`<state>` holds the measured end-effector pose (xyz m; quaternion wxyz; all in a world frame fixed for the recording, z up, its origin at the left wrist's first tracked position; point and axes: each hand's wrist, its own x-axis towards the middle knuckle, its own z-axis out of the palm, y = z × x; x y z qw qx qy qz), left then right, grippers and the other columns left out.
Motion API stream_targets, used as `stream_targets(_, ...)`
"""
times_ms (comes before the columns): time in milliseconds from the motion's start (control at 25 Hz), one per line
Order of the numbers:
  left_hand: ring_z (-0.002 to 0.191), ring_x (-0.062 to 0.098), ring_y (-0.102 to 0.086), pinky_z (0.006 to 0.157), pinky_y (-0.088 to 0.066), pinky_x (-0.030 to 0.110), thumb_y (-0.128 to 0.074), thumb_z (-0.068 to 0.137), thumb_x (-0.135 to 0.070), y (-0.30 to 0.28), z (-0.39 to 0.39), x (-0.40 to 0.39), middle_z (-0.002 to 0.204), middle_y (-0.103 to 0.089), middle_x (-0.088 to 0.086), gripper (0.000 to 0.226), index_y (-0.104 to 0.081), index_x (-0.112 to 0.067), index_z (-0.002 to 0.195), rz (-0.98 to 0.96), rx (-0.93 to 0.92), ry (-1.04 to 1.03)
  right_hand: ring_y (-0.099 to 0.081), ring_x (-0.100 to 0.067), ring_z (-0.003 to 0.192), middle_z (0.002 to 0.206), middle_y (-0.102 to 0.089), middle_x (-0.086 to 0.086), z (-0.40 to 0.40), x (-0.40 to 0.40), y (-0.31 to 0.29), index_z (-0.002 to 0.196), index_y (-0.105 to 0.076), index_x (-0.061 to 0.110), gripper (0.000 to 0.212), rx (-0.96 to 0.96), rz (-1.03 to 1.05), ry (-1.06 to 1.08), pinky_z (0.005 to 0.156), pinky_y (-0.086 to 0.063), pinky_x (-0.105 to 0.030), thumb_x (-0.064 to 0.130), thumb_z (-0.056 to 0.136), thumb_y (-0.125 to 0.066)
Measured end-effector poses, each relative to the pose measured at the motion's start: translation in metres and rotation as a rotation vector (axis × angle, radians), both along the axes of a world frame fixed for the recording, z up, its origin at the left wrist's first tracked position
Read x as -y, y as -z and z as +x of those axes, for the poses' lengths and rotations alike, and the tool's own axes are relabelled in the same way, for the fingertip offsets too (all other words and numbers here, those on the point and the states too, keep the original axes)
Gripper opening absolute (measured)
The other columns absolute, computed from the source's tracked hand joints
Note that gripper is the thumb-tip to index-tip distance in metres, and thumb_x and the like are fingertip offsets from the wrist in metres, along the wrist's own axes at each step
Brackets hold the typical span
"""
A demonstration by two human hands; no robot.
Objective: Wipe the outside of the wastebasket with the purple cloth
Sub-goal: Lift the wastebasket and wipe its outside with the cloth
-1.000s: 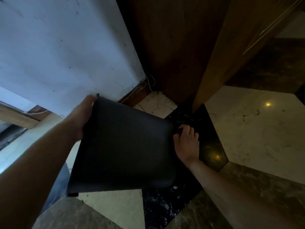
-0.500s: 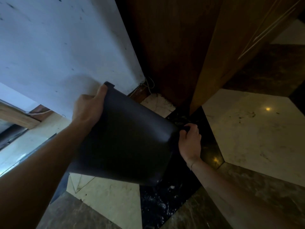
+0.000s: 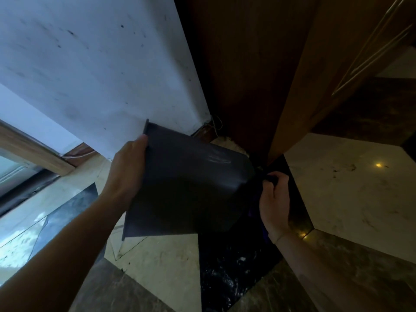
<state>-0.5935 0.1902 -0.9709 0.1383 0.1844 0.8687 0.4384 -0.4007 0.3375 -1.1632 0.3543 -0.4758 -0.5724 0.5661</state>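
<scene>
wastebasket (image 3: 189, 190): black, tipped on its side, held off the floor (image 3: 351, 194) near the wall (image 3: 90, 64) corner, inside hidden | left hand (image 3: 128, 174): fingers wrapped over rim | right hand (image 3: 275, 203): fingers curled on purple cloth (image 3: 255, 210) against base | writing: none readable, pale scuffs only

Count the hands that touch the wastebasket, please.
2. The left hand grips the wastebasket at its rim side; the right hand presses the purple cloth at its base.
</scene>
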Motion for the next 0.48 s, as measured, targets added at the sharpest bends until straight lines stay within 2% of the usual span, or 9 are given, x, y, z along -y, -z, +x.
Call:
stream_targets(80,0.071,0.019,-0.054,0.057,-0.037,0.033,-0.038,0.095,-0.046,0.0,0.009,-0.006,0.08,-0.059,0.005,0.034,-0.056,-0.021,0.08,-0.107,-0.17,0.007,-0.058,-0.019,0.092,0.103,-0.057,0.001,0.0,-0.001,-0.004,0.103,-0.044,0.037,0.017,-0.007,0.05,0.013,0.069,-0.044,-0.031,0.035,0.086,-0.041)
stream_targets(160,0.07,0.017,-0.052,0.054,-0.034,0.031,-0.036,0.099,-0.041,-0.001,0.02,-0.003,0.08,-0.057,0.003,0.029,-0.053,-0.025,0.082,-0.093,-0.162,0.033,-0.055,-0.016,0.094,0.101,-0.054,0.01,0.0,0.0,-0.015,0.104,-0.044,0.037,0.019,-0.005,0.123,0.014,0.069,-0.04,-0.027,0.034,0.086,-0.041)
stream_targets(240,0.073,0.016,-0.054,0.056,-0.038,0.03,-0.035,0.101,-0.039,0.0,0.032,0.004,0.085,-0.057,0.002,0.025,-0.052,-0.028,0.087,-0.062,-0.118,0.086,-0.051,-0.015,0.096,0.101,-0.052,0.012,0.001,0.002,-0.029,0.105,-0.043,0.038,0.019,0.017,0.19,-0.024,0.073,-0.041,-0.03,0.031,0.088,-0.042)
stream_targets(360,0.077,0.017,-0.058,0.058,-0.046,0.029,-0.032,0.102,-0.036,0.001,0.054,0.011,0.088,-0.059,-0.002,0.023,-0.051,-0.032,0.089,-0.026,-0.108,0.148,-0.049,-0.018,0.097,0.104,-0.051,0.003,-0.006,0.017,-0.064,0.108,-0.044,0.031,0.017,0.04,0.31,-0.109,0.079,-0.048,-0.045,0.027,0.091,-0.044)
stream_targets(480,0.078,0.005,-0.064,0.052,-0.05,0.016,-0.029,0.104,-0.033,0.003,0.081,0.014,0.088,-0.066,-0.011,0.023,-0.049,-0.041,0.098,0.018,-0.071,0.258,-0.05,-0.018,0.093,0.102,-0.056,-0.002,-0.029,0.049,-0.12,0.106,-0.051,0.02,0.019,-0.121,0.586,-0.183,0.079,-0.047,-0.045,0.03,0.092,-0.044)
